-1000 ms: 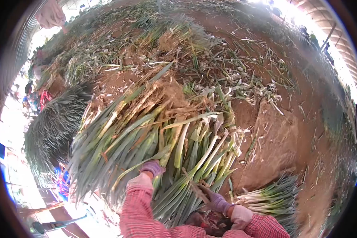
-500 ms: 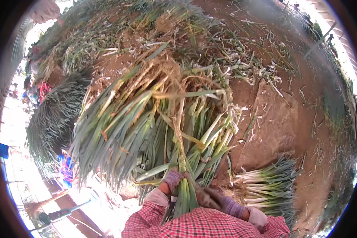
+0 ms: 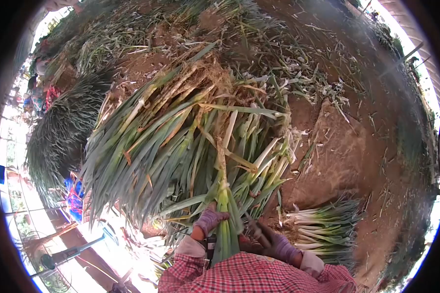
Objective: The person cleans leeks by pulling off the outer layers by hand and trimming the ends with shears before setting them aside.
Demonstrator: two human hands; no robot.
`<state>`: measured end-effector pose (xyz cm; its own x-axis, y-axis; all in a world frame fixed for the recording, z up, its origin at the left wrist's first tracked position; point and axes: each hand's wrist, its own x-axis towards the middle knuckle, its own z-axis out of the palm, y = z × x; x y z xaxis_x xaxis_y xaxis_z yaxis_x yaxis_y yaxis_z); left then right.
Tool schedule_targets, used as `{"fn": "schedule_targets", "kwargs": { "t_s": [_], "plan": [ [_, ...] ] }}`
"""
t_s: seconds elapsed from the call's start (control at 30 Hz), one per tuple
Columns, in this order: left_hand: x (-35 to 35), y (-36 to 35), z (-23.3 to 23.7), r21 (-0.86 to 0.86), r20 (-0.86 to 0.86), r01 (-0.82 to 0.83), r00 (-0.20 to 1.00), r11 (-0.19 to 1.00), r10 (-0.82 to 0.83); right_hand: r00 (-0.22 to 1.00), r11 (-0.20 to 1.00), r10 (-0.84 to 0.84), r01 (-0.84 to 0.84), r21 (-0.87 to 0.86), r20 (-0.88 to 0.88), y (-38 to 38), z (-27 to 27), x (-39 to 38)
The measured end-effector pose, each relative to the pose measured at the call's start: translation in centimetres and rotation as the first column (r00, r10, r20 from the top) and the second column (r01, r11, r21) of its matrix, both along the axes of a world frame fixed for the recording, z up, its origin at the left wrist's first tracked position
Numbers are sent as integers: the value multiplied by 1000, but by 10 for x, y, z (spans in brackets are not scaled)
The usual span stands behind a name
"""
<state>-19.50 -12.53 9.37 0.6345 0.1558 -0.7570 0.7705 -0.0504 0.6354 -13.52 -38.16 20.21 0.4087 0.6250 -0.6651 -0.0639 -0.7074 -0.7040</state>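
Observation:
My left hand (image 3: 211,219), in a purple knit glove, is closed round the green leaf part of a long green onion (image 3: 223,202). The stalk points away from me, its pale end lying against the heap, and its leaves reach down to my checked shirt. My right hand (image 3: 277,246), gloved too, is bent closed just right of these leaves. A blurred greyish-brown shape shows at its fingers; I cannot make out what it is. In front of both hands lies a large heap of untrimmed green onions (image 3: 151,146), with roots and dry yellow leaves.
Cleaned green onions (image 3: 322,232) lie in a row on the brown ground at the right, white ends to the left. Another leafy pile (image 3: 66,136) stands at the left. Leaf scraps (image 3: 298,63) litter the far ground. A blue-green pole-like object (image 3: 78,251) is at lower left.
My right hand has shifted slightly right, a little away from the leaves. The left hand keeps its grip on the green onion. The view has tilted slightly.

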Motion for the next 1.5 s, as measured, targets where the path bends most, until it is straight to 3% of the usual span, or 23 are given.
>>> {"fn": "schedule_targets", "kwargs": {
  "t_s": [0.07,0.1,0.17,0.2,0.27,0.4,0.5,0.6,0.67,0.77,0.8,0.87,0.93,1.0,1.07,1.13,1.17,1.2,1.3,1.37,1.43,1.5],
  "plan": [
    [4,0,3,19,97,20,995,1000,-22,986,991,-128,131,21,-111,28,38,23],
    [3,3,9,15,92,16,996,1000,-17,985,992,-124,127,16,-116,21,19,16],
    [6,9,21,-77,-5,9,1000,997,-9,998,997,64,-63,44,-10,-3,-32,-4],
    [9,12,23,-122,-49,2,999,993,-8,998,997,66,-65,41,-8,12,-15,7],
    [9,15,21,-98,-12,12,1000,995,-13,988,992,-122,118,-47,-91,41,19,28],
    [3,20,6,-104,0,28,1000,994,-28,999,992,20,-14,-123,49,59,-30,39],
    [-6,24,-3,-206,-5,-15,1000,978,14,985,995,-3,21,-100,172,87,-67,61],
    [-8,27,-10,-132,-25,47,998,990,-51,973,995,-39,58,-79,226,117,-105,92],
    [-3,31,2,-158,16,41,999,987,-38,981,981,-18,54,-184,191,144,-112,121],
    [-1,31,5,-131,81,29,997,991,-19,985,981,-152,160,-107,83,166,-135,147],
    [0,31,5,-81,109,10,994,997,-1,984,981,-155,164,-107,84,162,-131,145],
    [5,32,9,-96,111,13,994,995,-2,986,974,31,7,-225,163,144,-110,135],
    [8,34,11,-114,111,11,994,993,1,989,997,33,-21,-79,147,108,-69,95],
    [6,33,8,-161,161,-45,984,986,71,996,981,83,-87,-173,-31,81,-3,62],
    [6,34,-6,-186,117,-49,991,981,72,990,986,144,-144,-85,-7,55,34,33],
    [3,32,-13,-211,70,-40,996,977,55,997,991,65,-69,-113,-33,60,31,31],
    [7,32,-3,-146,61,-32,997,989,41,999,990,-5,-2,-138,-51,66,28,34],
    [12,32,2,-77,56,-28,998,997,32,999,991,-12,5,-137,-46,73,10,46],
    [4,29,-8,-106,107,-102,988,989,113,1000,978,-3,4,-209,5,83,-61,78],
    [5,36,5,-101,102,-108,988,989,119,991,994,-104,106,-15,79,83,-79,82],
    [8,39,14,-117,94,-118,987,986,129,999,998,-26,28,-63,31,71,-31,52],
    [13,42,16,44,49,-34,998,998,32,998,992,56,-57,-113,-13,56,-3,30]
  ]
}}
